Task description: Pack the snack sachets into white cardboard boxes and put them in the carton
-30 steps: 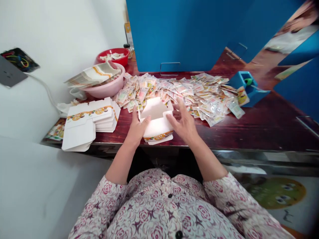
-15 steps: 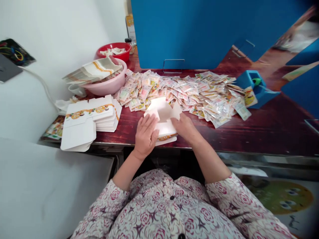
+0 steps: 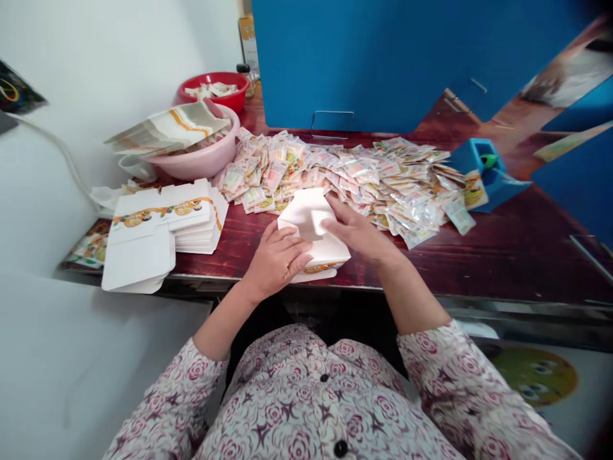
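Observation:
A small white cardboard box [image 3: 325,250] with an orange printed strip on its front stands at the table's near edge, partly folded, its inside showing. My left hand [image 3: 278,259] grips its left side, fingers curled over the near left edge. On the opposite side my right hand [image 3: 359,233] holds the right wall, fingertips reaching onto the flap at the top; some of its fingers are hidden. Behind the box spreads a long heap of small printed sachets [image 3: 364,169]. To the left lies a stack of flat white cartons [image 3: 138,249] with the same orange print.
A pink basin [image 3: 191,163] with a folded striped sheet [image 3: 167,131] on it stands at the back left, before a red basin [image 3: 230,102]. A blue tape dispenser [image 3: 483,172] sits at the right. Blue partition boards [image 3: 345,57] rise behind the sachets.
The side flaps that stood up have been folded in, and the box sits squarer. My left hand has slid down toward the near left edge; my right hand has moved up along the right wall.

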The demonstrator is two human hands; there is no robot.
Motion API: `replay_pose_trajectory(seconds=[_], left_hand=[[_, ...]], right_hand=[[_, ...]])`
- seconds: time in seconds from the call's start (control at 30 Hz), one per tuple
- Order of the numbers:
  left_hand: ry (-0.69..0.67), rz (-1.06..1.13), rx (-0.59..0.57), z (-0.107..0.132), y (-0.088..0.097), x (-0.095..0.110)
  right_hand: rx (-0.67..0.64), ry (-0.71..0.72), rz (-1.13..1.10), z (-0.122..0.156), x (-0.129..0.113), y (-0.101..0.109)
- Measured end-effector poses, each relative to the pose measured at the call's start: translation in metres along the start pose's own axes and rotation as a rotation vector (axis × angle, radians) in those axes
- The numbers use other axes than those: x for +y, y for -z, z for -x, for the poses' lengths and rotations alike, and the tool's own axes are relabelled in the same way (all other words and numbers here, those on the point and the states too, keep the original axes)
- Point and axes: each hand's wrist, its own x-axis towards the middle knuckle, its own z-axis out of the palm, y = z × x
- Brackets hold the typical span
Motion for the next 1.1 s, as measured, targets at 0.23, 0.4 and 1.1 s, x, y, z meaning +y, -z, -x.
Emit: replay_pose_trajectory(seconds=[0.23,0.4,1.1], left_hand=[[-0.004,0.002,0.064,0.000,-0.003,-0.001],[0.047,0.060,0.274,0.007,-0.020,-0.004],[0.470,0.757,0.238,0.009,-0.028,-0.007]], right_hand=[[0.002,0.109,0.269,-0.006,-0.005,-0.007],[-0.053,0.079,-0.154,0.006,-0.018,-0.005],[-0.324,0.099,0.571,-0.026,-0.027,0.002]])
